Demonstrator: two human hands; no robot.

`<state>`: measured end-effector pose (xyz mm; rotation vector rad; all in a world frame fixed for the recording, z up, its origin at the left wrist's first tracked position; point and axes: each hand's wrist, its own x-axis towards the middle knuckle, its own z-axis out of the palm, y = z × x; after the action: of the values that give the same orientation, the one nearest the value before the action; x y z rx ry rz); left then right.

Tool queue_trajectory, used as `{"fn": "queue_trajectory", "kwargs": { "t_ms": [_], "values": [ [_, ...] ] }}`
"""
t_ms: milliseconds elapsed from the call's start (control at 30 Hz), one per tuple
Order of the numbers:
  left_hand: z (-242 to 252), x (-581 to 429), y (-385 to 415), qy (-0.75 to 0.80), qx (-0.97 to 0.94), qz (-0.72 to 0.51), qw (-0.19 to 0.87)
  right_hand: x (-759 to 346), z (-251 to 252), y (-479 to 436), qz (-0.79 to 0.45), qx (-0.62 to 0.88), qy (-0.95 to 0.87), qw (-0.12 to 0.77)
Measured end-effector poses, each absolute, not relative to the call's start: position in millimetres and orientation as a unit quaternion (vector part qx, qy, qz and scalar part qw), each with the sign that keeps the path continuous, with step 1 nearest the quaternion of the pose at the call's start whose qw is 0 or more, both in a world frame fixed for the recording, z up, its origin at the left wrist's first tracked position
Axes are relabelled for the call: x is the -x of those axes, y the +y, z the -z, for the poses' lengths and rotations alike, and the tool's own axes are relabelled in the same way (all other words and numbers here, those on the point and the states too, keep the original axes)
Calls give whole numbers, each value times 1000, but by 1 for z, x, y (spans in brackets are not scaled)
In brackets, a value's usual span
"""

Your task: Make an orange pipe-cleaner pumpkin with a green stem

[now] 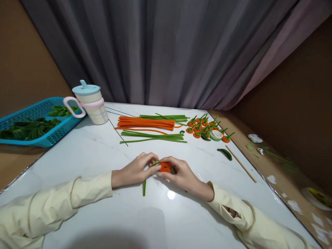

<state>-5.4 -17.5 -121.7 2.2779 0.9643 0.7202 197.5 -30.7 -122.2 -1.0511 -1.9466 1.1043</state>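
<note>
My left hand [138, 169] and my right hand [180, 173] meet at the middle of the white table [90, 162]. Both pinch a small orange pipe-cleaner coil [165, 167] between fingertips. A green pipe-cleaner stem [144, 186] runs from the coil down toward me under my left hand. Both hands' fingers are curled closed around the piece.
Straight orange pipe cleaners [146, 123] and green pipe cleaners [153, 137] lie behind my hands. Several finished orange coils with green stems [201, 127] and a tape roll [216, 135] sit to the right. Also a wooden stick [240, 163], green leaf [225, 153], lidded cup [90, 102], blue basket [31, 121].
</note>
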Motion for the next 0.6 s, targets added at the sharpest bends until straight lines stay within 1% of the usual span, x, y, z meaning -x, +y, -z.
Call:
{"fn": "queue_trajectory", "kwargs": {
  "t_ms": [100,200,333,467,600],
  "values": [
    [122,6,-16,382,-824,-260,330,-198,121,-29,-537,377,-678,332],
    [122,6,-17,385,-820,-279,320,-198,120,-28,-600,354,-629,345],
    [121,3,-21,400,-801,-306,324,-194,121,-28,-562,381,-643,353],
    [120,-2,-26,410,-777,-313,361,-190,125,-29,-513,427,-668,328],
    [113,-3,-26,397,-782,-305,372,-190,125,-29,-550,420,-651,312]
  ]
}}
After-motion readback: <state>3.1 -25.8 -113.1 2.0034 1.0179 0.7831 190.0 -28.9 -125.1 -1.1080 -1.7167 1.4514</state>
